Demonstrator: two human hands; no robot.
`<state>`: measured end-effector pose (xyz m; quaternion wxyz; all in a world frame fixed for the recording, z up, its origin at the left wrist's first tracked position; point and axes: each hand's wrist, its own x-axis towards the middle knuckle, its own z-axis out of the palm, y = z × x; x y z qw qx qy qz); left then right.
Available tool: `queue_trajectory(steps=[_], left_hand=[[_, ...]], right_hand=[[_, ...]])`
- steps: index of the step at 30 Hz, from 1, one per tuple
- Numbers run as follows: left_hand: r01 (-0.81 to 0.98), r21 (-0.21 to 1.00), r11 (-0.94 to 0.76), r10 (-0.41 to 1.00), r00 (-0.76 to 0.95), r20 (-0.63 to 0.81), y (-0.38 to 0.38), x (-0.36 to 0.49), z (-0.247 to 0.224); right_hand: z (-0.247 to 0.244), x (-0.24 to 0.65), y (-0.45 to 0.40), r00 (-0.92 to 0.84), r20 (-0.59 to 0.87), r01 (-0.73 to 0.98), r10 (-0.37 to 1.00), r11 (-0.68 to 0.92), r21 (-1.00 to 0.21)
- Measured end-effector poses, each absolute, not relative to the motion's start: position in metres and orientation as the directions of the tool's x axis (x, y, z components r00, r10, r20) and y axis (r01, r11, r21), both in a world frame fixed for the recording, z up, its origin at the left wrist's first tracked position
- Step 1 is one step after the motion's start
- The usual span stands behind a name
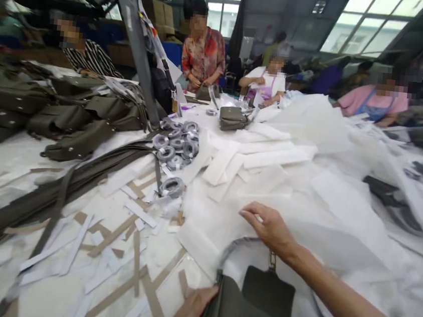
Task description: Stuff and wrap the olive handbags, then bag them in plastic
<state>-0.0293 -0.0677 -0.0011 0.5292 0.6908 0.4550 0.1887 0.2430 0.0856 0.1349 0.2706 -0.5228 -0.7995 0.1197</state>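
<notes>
A dark olive-grey handbag [251, 316] is at the bottom of the view, partly cut off by the frame. My left hand [195, 310] is closed on its left edge, with the thumb on the near side. A curved strap with a grey wrapping [238, 244] rises from the bag. A dark flat flap [269, 293] hangs from a gold-coloured metal clasp [272, 260] beside it. Above the strap, my right hand [268, 227] is in a pinch over the white sheets [224, 210]. Whether anything sits between its fingertips is too small to tell.
Grey wrapped rolls [177, 147] lie in a cluster ahead. Long dark straps [59, 198] and scattered strips [135, 251] cover the left side. Dark bags [75, 119] are piled beyond, near a metal post [136, 44]. Several people work around the far side; another bag [233, 119] stands there.
</notes>
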Motion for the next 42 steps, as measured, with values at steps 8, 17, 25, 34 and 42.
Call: queue_trajectory(steps=[8,17,25,34,42], left_hand=[[0.487,0.78,-0.394,0.864,0.484,0.135,-0.05,-0.039,0.013],[0.659,0.071,-0.748,0.591,0.615,0.521,-0.094,-0.105,-0.01],[0.826,0.31,-0.47,0.882,0.427,0.199,-0.035,-0.112,0.016],[0.54,0.805,-0.247,0.911,0.413,0.002,-0.051,-0.039,0.04],[0.037,0.999,-0.014,0.913,0.408,-0.002,-0.086,-0.035,0.041]], right_hand=[[0.135,0.301,-0.122,0.034,0.216,0.879,0.976,0.074,-0.472],[0.034,0.298,-0.277,0.45,0.358,0.808,0.818,-0.203,-0.553],[0.033,0.28,-0.256,0.714,-0.179,0.154,0.676,-0.402,-0.902],[0.067,0.273,-0.237,0.426,-0.377,-0.136,0.822,-0.354,-0.925],[0.06,0.261,-0.243,0.601,0.136,0.325,0.788,-0.085,-0.942]])
